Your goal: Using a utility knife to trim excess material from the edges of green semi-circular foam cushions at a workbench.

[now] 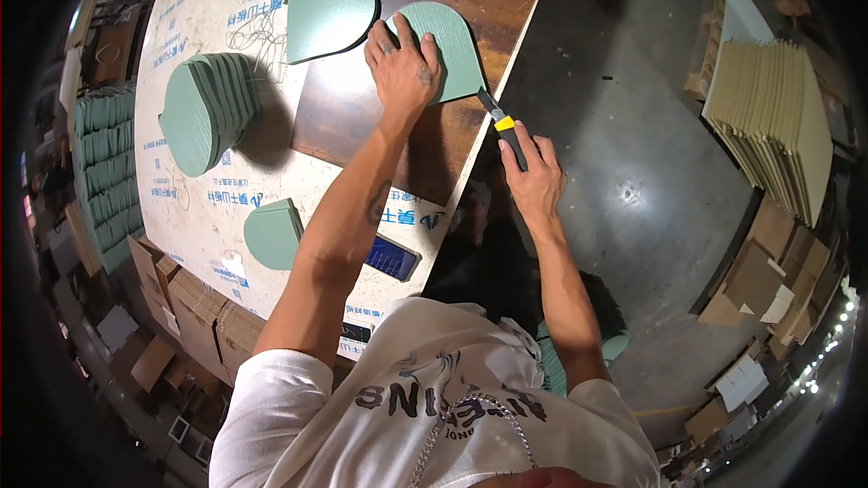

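A green panel with one rounded end (449, 39) lies on a brown wooden board (348, 117) near the table's right edge. My left hand (403, 68) rests on it, fingers spread, pressing it flat. In my right hand (535, 172) is a utility knife (508, 133) with a black and yellow handle; its blade end meets the panel's lower right corner. Just left of that panel lies another green panel (331, 20) of the same shape. Farther left stands a stack of such panels (199, 117). A smaller green pile (272, 235) sits nearer to me, beside my left forearm.
Loose string (262, 32) is strewn over the white printed tabletop (208, 226). A phone (391, 258) lies by the near edge. Cardboard (203, 316) stands at the lower left, bundled green panels (107, 176) beyond the table. Tan sheets (773, 117) are stacked across the grey floor (633, 190).
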Demonstrator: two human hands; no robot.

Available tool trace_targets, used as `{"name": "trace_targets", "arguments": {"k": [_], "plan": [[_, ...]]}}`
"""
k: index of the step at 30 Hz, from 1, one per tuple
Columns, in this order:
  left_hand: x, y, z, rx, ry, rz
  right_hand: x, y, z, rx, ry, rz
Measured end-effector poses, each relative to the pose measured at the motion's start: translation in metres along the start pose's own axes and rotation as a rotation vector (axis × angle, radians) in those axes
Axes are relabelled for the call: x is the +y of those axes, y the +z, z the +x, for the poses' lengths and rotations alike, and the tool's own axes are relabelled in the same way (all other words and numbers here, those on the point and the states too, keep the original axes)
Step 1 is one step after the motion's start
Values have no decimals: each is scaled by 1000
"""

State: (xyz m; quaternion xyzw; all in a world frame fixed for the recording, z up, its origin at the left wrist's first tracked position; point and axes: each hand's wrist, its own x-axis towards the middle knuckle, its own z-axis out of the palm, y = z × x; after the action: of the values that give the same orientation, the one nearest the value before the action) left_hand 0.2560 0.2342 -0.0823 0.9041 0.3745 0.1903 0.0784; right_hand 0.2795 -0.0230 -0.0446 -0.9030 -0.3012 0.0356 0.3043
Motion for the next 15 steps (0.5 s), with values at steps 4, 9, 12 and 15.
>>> {"name": "trace_targets", "arguments": {"k": [4, 9, 12, 15], "plan": [[2, -3, 2, -53, -8, 10, -1, -6, 5, -22, -1, -56], [3, -6, 3, -106, -10, -12, -1, -9, 15, -31, -62, -119], [1, -4, 2, -75, 36, 3, 0, -12, 21, -54, -105, -130], [-2, -5, 2, -86, 30, 11, -3, -10, 33, -76, -138, -123]]}}
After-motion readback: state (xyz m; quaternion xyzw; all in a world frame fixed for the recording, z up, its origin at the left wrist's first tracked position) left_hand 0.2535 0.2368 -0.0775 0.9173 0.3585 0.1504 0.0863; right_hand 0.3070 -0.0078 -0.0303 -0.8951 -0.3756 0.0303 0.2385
